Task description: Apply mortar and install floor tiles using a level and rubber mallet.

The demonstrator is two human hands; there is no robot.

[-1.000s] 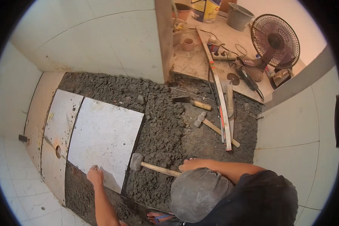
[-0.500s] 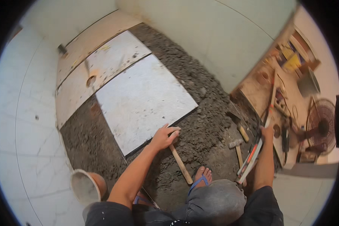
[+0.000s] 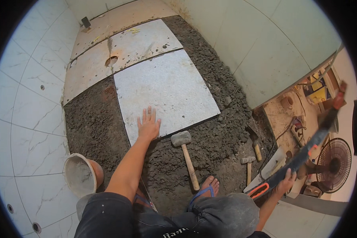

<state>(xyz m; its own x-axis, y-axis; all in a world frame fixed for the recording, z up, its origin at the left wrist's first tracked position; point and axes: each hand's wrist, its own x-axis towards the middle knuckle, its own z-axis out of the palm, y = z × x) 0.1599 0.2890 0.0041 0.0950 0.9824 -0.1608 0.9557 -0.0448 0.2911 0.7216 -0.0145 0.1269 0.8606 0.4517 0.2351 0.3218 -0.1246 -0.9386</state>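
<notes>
My left hand (image 3: 148,127) lies flat with spread fingers on the near edge of a large whitish floor tile (image 3: 166,93). That tile rests on rough dark mortar (image 3: 218,139). Just right of this hand, a mallet (image 3: 181,138) with a grey head and wooden handle lies on the mortar, held by nobody. Off to the right, my right hand (image 3: 286,183) is closed around a long dark spirit level (image 3: 295,162) with orange-rimmed openings and a red end. The level slants up and away, clear of the tile.
A mortar-stained bucket (image 3: 97,172) stands at the left. Right of the mallet lie a small hammer (image 3: 248,160) and a wooden-handled trowel (image 3: 257,152). A standing fan (image 3: 334,164) is at far right. Laid tiles with a round hole (image 3: 111,61) lie beyond; walls flank the floor.
My left hand has moved from beside the mallet onto the tile and spread flat. My right hand has swung the spirit level outward to the right. The whole view has shifted somewhat.
</notes>
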